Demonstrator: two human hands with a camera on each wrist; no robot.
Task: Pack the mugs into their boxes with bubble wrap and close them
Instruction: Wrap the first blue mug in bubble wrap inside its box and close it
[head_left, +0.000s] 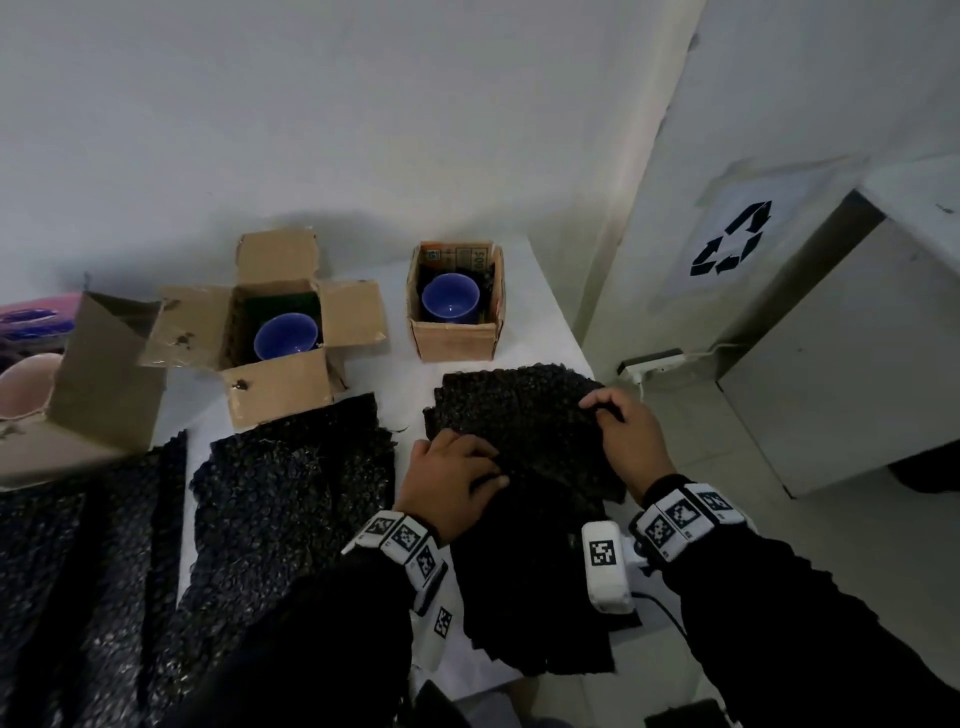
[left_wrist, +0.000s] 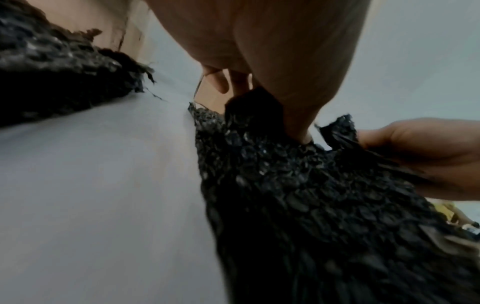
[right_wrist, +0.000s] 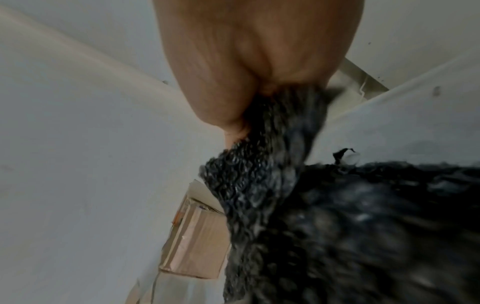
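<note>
Two open cardboard boxes stand at the back of the white table (head_left: 540, 312). The left box (head_left: 275, 384), flaps spread, holds a blue mug (head_left: 285, 336); the right box (head_left: 456, 338) holds another blue mug (head_left: 450, 299). Both hands hold one black bubble wrap sheet (head_left: 524, 415) in front of the right box. My left hand (head_left: 483, 467) pinches its near-left part; the left wrist view shows the thumb (left_wrist: 291, 92) pressed into the wrap (left_wrist: 298, 195). My right hand (head_left: 597, 408) pinches the sheet's far-right edge, where the wrap (right_wrist: 337, 226) bunches under the fingers (right_wrist: 233, 98).
More black bubble wrap sheets (head_left: 291, 493) cover the table's left and middle. A third open box (head_left: 104, 374) with a pink mug (head_left: 26, 384) stands at far left. Right of the table's edge are a power strip (head_left: 652, 364) and a white cabinet (head_left: 831, 338).
</note>
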